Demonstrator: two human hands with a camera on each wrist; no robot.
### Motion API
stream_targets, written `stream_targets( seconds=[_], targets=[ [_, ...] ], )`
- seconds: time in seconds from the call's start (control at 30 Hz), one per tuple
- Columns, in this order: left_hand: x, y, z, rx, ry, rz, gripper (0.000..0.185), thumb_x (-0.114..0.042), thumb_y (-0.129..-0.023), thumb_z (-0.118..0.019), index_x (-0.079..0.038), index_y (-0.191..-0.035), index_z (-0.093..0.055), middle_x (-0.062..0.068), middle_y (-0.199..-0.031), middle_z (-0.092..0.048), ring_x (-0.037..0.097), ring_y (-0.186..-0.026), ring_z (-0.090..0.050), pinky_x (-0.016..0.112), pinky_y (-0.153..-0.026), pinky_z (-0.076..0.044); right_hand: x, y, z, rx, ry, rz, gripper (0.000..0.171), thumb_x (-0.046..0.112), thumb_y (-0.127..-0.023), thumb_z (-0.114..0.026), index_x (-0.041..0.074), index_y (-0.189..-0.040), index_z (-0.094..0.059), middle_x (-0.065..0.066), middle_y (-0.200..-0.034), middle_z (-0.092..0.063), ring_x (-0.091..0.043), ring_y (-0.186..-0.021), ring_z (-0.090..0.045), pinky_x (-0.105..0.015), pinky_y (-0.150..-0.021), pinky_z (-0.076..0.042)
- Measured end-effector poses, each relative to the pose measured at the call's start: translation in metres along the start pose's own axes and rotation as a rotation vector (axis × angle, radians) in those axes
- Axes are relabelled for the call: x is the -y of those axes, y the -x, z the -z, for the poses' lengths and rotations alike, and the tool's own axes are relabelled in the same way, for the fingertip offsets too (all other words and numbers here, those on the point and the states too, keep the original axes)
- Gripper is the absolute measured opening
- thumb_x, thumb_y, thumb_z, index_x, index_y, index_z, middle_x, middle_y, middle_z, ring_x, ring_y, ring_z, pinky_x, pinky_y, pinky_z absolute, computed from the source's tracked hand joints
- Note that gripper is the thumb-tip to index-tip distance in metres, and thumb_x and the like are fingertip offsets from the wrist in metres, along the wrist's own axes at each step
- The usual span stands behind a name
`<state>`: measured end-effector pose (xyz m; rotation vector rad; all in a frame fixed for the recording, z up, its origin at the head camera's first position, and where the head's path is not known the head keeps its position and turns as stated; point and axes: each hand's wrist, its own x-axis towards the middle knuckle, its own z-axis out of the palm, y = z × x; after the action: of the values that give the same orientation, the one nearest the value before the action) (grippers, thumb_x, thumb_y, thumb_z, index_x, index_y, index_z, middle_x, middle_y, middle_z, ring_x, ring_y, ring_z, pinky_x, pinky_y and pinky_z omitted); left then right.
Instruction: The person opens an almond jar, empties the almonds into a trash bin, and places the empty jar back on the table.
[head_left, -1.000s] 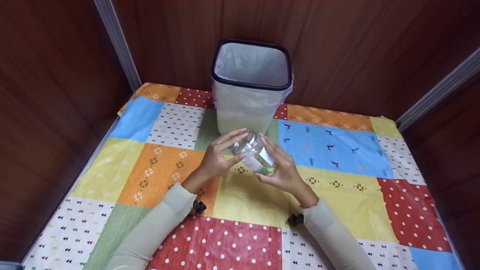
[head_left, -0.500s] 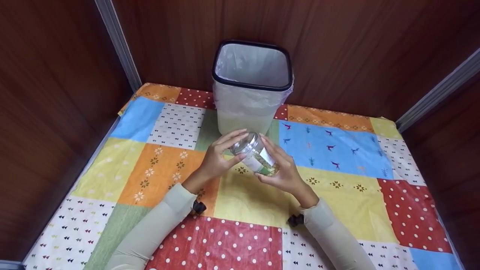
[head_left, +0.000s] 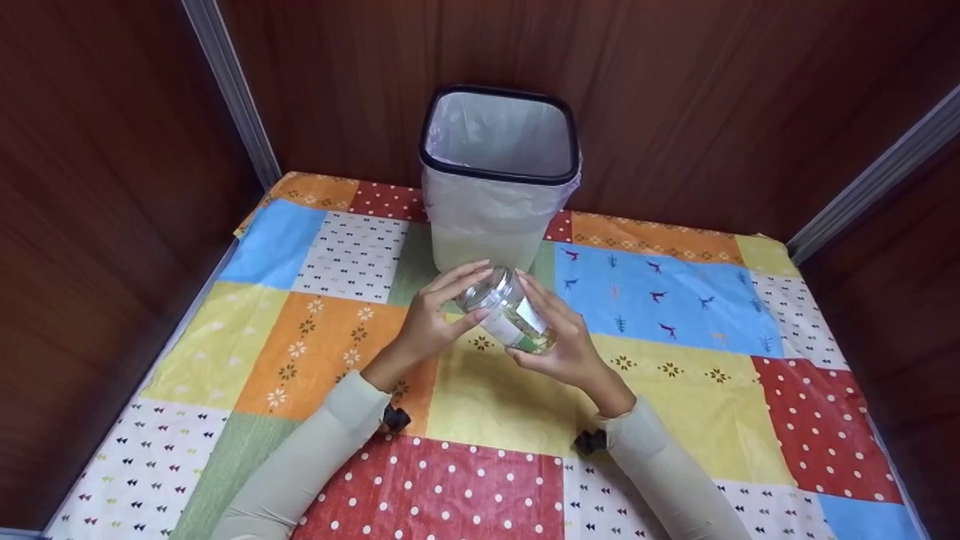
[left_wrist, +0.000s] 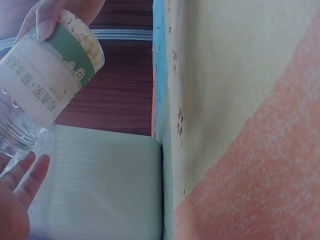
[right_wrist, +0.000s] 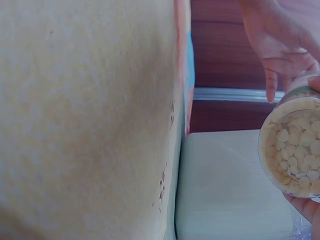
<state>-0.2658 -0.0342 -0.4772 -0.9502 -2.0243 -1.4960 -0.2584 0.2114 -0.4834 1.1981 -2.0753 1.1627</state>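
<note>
Under both hands [head_left: 427, 326], jar [head_left: 510, 315] lid perhaps hidden

A domestic-looking tabletop set inside a wood-panelled booth. A patchwork oilcloth [head_left: 315, 337] in blue, orange, yellow, red and white squares covers the table. Dark brown wood-grain wall panels [head_left: 712, 90] enclose it from 9 o'clock round to 3 o'clock, joined by pale metal corner strips [head_left: 229, 90] at 10 and 2 o'clock. A square waste bin [head_left: 499, 180] with a black rim and a white plastic liner stands at 12 o'clock against the back panel.
</note>
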Motion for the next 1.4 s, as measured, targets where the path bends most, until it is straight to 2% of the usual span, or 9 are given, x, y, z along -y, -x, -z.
stream_targets(
  seconds=[0.1, 0.33, 0.6, 0.73, 0.87, 1.0, 1.13, 1.27, 1.4],
  targets=[
    [0.000, 0.001, 0.000, 0.001, 0.010, 0.002, 0.056, -0.006, -0.083, -0.079, 0.002, -0.136, -0.061, 0.024, -0.143, -0.055, 0.037, -0.133, -0.052, 0.043, -0.101, -0.053, 0.000, 0.001, 0.000, -0.003, 0.005, 0.001, 0.097, 0.013, -0.068, -0.092, -0.006, -0.149, -0.043, -0.019, -0.157, -0.042, -0.037, -0.141, -0.044, -0.044, -0.110, -0.045],
    [0.007, 0.005, 0.002, 0.001, 0.048, -0.010, 0.052, -0.016, -0.091, -0.073, -0.009, -0.141, -0.060, 0.009, -0.148, -0.055, 0.025, -0.136, -0.051, 0.038, -0.103, -0.051, 0.002, 0.002, -0.001, -0.004, 0.011, 0.002, 0.097, 0.012, -0.067, -0.092, -0.006, -0.148, -0.044, -0.020, -0.156, -0.043, -0.037, -0.141, -0.045, -0.044, -0.109, -0.046],
    [0.009, 0.006, 0.002, -0.010, 0.112, -0.008, 0.049, -0.024, -0.096, -0.067, -0.011, -0.142, -0.060, 0.006, -0.148, -0.055, 0.024, -0.135, -0.052, 0.040, -0.107, -0.048, 0.001, 0.001, -0.003, -0.003, -0.003, 0.004, 0.097, 0.009, -0.065, -0.093, -0.008, -0.148, -0.044, -0.021, -0.156, -0.043, -0.038, -0.141, -0.045, -0.043, -0.110, -0.045],
    [0.008, 0.007, 0.003, -0.019, 0.130, 0.038, 0.048, -0.020, -0.096, -0.067, -0.012, -0.142, -0.060, 0.004, -0.148, -0.056, 0.023, -0.132, -0.055, 0.039, -0.098, -0.054, 0.001, 0.001, -0.003, -0.004, -0.001, 0.003, 0.098, 0.011, -0.065, -0.093, -0.007, -0.148, -0.044, -0.020, -0.156, -0.043, -0.037, -0.140, -0.046, -0.042, -0.111, -0.044],
    [0.002, 0.008, 0.003, -0.054, 0.139, 0.114, 0.047, -0.010, -0.093, -0.068, -0.007, -0.140, -0.061, 0.009, -0.145, -0.057, 0.025, -0.126, -0.058, 0.039, -0.088, -0.057, 0.001, 0.001, -0.003, -0.003, -0.003, 0.004, 0.098, 0.012, -0.066, -0.093, -0.007, -0.149, -0.043, -0.019, -0.156, -0.043, -0.037, -0.141, -0.045, -0.042, -0.113, -0.042],
    [-0.017, 0.006, 0.006, -0.083, 0.147, 0.176, 0.044, -0.004, -0.093, -0.066, 0.000, -0.137, -0.062, 0.016, -0.142, -0.059, 0.027, -0.123, -0.060, 0.036, -0.083, -0.057, 0.001, 0.001, -0.002, -0.002, -0.008, 0.005, 0.097, 0.010, -0.066, -0.092, -0.007, -0.148, -0.044, -0.020, -0.156, -0.043, -0.037, -0.141, -0.044, -0.043, -0.114, -0.041],
    [-0.033, 0.004, 0.011, -0.089, 0.157, 0.199, 0.041, -0.005, -0.095, -0.063, 0.004, -0.136, -0.061, 0.021, -0.140, -0.059, 0.028, -0.123, -0.060, 0.033, -0.081, -0.058, 0.001, 0.000, -0.002, 0.000, -0.007, -0.005, 0.099, 0.008, -0.063, -0.094, -0.008, -0.147, -0.045, -0.021, -0.155, -0.043, -0.036, -0.141, -0.044, -0.042, -0.114, -0.041],
    [-0.017, 0.010, 0.006, -0.107, 0.183, 0.259, 0.041, -0.005, -0.097, -0.061, 0.002, -0.138, -0.060, 0.019, -0.143, -0.058, 0.030, -0.125, -0.059, 0.034, -0.083, -0.059, 0.004, -0.001, -0.002, -0.008, -0.001, -0.010, 0.102, 0.005, -0.058, -0.096, -0.011, -0.144, -0.046, -0.024, -0.153, -0.045, -0.037, -0.140, -0.046, -0.039, -0.113, -0.042],
    [-0.002, 0.015, 0.001, -0.141, 0.287, 0.384, 0.039, -0.003, -0.100, -0.057, 0.004, -0.139, -0.057, 0.020, -0.142, -0.058, 0.031, -0.121, -0.061, 0.040, -0.083, -0.060, 0.018, -0.007, -0.001, -0.023, -0.008, -0.006, 0.100, -0.003, -0.054, -0.095, -0.017, -0.140, -0.046, -0.031, -0.149, -0.046, -0.040, -0.138, -0.047, -0.038, -0.112, -0.042]
  ],
)
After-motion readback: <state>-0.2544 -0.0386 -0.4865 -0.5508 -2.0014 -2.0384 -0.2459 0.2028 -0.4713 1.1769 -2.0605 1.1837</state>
